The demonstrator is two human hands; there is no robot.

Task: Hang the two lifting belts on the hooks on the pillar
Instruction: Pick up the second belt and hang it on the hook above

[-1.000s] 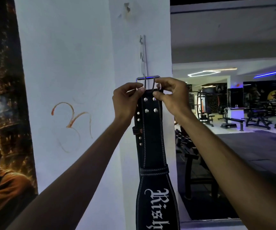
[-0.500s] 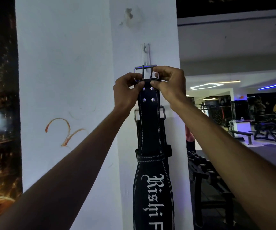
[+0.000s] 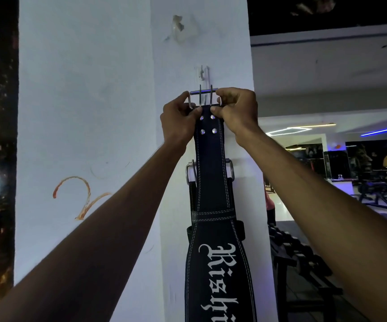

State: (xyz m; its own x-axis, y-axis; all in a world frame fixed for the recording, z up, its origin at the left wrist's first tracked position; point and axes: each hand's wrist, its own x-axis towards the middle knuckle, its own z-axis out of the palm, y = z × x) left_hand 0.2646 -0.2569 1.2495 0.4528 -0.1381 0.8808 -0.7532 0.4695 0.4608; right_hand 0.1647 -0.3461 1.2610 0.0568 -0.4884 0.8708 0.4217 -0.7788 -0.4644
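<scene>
— Black leather belt point(image 3: 212, 159) at the centre of the frame: why are you holding it by the very top?

— You are pinching it just under the buckle point(image 3: 204, 98), left hand point(image 3: 178, 123) on one edge, right hand point(image 3: 236, 112) on the other, both clamped tight, so the steel frame is standing free above your fingers and facing the pillar point(image 3: 122, 112).

— And the hook point(image 3: 202, 73)?

— It is sitting just above the buckle, upper centre, not yet through the frame. You are keeping the buckle level so it can slip over, I judge.

— Where is the other belt point(image 3: 191, 196)?

— Hanging lower on the pillar, behind this one; its buckle is peeking out at both sides. Its own hook is hidden, so I cannot tell how it is caught.
</scene>
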